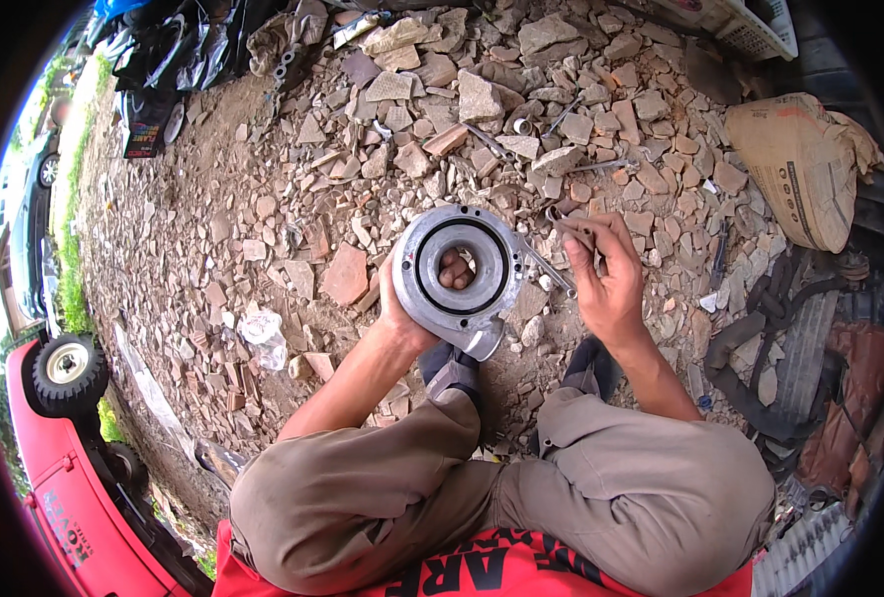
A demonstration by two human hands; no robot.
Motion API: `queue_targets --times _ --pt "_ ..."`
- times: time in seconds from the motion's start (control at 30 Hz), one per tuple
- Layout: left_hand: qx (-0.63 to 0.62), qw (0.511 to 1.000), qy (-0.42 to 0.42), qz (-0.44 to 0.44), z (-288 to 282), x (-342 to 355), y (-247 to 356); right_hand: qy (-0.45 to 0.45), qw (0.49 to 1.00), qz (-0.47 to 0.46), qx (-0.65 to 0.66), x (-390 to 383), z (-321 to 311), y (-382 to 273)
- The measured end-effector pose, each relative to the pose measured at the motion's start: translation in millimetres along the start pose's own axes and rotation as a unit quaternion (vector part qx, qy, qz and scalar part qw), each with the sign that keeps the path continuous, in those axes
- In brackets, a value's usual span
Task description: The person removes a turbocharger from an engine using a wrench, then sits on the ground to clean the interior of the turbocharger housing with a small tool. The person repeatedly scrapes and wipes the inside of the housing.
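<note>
My left hand (402, 308) grips a round grey metal housing (427, 300) from its left side and from beneath. The housing is held up above my left foot, with its ring-shaped face turned up. Small bolt holes and a black ring groove run around that face, and a short spout sticks out at the lower edge. Through the centre bore the fingertips of a hand show. To the right, my right hand (611, 284) pinches a thin brownish piece (579, 231), whose kind I cannot make out. Between housing and right hand a spanner (549, 269) lies on the stones.
Broken stone and tile chips (347, 274) cover the ground. More tools, including a spanner (490, 140), lie farther off. At right are a brown paper sack (795, 169) and a dark hose (735, 363). Black bags (188, 60) lie far left; a red vehicle (94, 497) stands at left.
</note>
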State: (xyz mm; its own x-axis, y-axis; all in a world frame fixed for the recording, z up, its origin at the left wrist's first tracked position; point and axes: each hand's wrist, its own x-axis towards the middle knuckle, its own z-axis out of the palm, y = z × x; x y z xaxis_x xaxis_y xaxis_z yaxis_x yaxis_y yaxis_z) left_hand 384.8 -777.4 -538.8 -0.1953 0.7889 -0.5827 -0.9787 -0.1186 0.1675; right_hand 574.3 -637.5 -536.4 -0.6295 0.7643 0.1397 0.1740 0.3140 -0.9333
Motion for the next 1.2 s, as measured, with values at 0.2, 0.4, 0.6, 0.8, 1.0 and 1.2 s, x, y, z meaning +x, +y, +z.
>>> queue_targets --times 0.2,0.4,0.6,0.8,1.0,1.2 --pt "0.008 0.997 -0.078 -0.009 -8.8 -1.3 2.5 -0.088 0.936 -0.326 -0.099 -14.5 11.8 -2.0" --pt "0.024 0.994 -0.106 -0.005 -21.4 -5.1 1.6 -0.155 0.891 -0.388 -0.176 2.1 -0.6 4.1" --pt "0.055 0.995 -0.088 0.003 -27.9 -6.4 -0.8 -0.215 0.879 -0.402 -0.139 -8.8 3.4 8.9" --pt "0.003 0.998 -0.059 -0.022 -25.2 -2.5 0.5 -0.069 0.980 0.153 0.103 42.4 -6.5 50.1" --pt "0.026 0.996 -0.081 -0.012 -22.3 0.5 3.2 -0.031 0.994 0.043 0.098 6.4 2.0 17.1" --pt "0.002 0.998 -0.058 0.003 -26.0 0.9 -0.2 -0.207 0.895 -0.371 -0.138 -21.4 8.8 8.6"
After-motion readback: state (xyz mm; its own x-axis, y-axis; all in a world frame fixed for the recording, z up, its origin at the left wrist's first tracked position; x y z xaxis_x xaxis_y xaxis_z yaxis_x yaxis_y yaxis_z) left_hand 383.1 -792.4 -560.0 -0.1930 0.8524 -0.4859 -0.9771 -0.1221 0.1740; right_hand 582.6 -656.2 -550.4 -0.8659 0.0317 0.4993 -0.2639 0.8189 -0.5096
